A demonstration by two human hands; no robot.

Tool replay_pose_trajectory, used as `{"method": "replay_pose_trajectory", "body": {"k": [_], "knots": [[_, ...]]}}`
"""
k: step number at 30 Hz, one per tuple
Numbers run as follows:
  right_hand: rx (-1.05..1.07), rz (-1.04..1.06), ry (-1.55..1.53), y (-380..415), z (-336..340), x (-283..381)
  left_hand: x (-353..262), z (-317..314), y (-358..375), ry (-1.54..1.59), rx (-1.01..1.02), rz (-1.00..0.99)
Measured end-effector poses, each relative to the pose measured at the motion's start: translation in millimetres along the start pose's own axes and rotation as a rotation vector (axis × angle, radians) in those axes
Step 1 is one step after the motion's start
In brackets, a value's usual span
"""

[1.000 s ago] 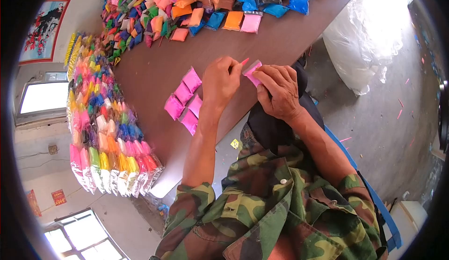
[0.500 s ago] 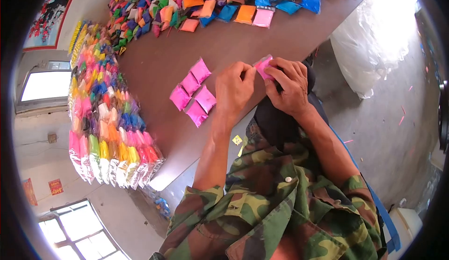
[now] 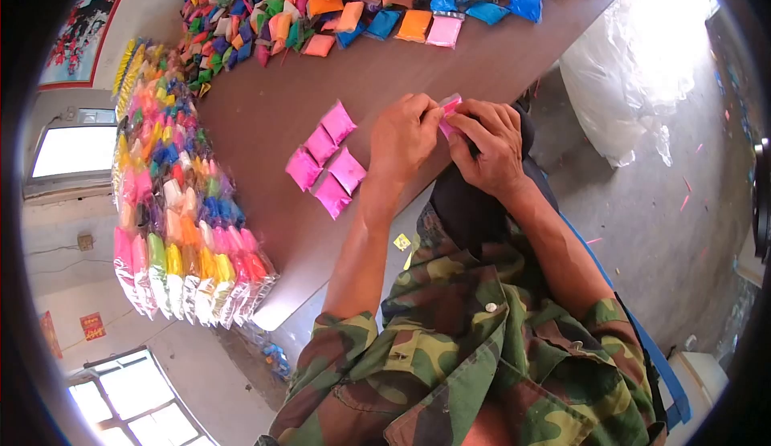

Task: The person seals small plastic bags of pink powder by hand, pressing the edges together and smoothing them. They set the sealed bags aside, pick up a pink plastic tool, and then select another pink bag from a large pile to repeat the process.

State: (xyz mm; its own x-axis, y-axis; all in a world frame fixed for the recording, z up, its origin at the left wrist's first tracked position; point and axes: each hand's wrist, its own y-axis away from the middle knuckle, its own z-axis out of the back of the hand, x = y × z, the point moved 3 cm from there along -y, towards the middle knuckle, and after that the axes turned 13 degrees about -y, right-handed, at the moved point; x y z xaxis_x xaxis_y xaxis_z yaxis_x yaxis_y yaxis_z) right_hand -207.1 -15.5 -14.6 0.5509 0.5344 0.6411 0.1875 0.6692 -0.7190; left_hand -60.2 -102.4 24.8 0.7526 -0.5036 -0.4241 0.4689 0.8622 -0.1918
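Note:
My left hand is closed at the table's edge, its thumb and forefinger pinched on the left edge of a small pink packet. On the packet's right side the fingers of my right hand are curled round it, hiding part of it. The packet is held up between both hands, close to my knee. Left of my left hand, several filled pink packets lie close together in two slanting rows on the brown table.
A heap of small coloured packets covers the table's far side. Stacked clear bags of coloured packets line the left edge. Clear plastic sheeting hangs beyond the right edge, above the grey floor.
My left hand has moved closer to my right hand, and its fingertips now meet the pink packet's edge. The whole view has shifted slightly.

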Motion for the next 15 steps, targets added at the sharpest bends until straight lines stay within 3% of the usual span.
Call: {"method": "replay_pose_trajectory", "body": {"k": [3, 9, 15], "knots": [[0.012, -0.003, 0.013, -1.7, 0.8, -0.1, 7.8, -2.0, -12.6, -0.146, -0.004, -0.053], [0.029, 0.003, 0.0, -2.2, 4.5, -0.9, 8.7, 6.8, -8.6, -0.057, 0.021, 0.072], [0.046, 0.003, -0.004, -1.2, 3.5, -3.1, 3.6, 4.8, 4.8, -0.107, -0.049, -0.037]]}}
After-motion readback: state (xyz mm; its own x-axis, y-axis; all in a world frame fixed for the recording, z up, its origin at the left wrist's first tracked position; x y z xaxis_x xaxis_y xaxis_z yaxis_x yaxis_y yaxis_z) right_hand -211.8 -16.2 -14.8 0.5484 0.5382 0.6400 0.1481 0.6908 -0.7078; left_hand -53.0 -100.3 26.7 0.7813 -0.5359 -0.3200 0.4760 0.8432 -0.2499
